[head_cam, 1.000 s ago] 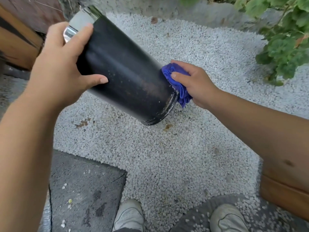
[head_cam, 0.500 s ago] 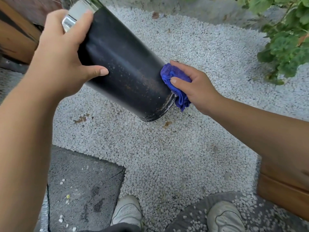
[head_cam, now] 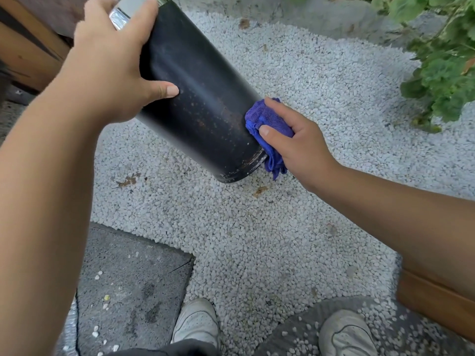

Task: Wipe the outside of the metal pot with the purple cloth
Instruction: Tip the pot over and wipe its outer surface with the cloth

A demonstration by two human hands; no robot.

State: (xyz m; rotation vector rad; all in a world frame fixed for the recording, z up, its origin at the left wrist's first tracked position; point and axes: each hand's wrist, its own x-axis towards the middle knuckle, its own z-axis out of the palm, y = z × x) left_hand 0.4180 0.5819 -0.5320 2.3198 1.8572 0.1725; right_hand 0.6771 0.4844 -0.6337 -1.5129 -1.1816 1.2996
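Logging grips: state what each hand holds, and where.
Left hand grips the metal pot near its shiny rim; right hand holds the bunched purple cloth against its side.

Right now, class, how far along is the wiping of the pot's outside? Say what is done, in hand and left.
Done: the upper wall of the metal pot looks smooth and dark. In hand: the left hand holds it tilted while the right hand presses the purple cloth near the base. Left: brown specks low on the wall and grime along the bottom rim.
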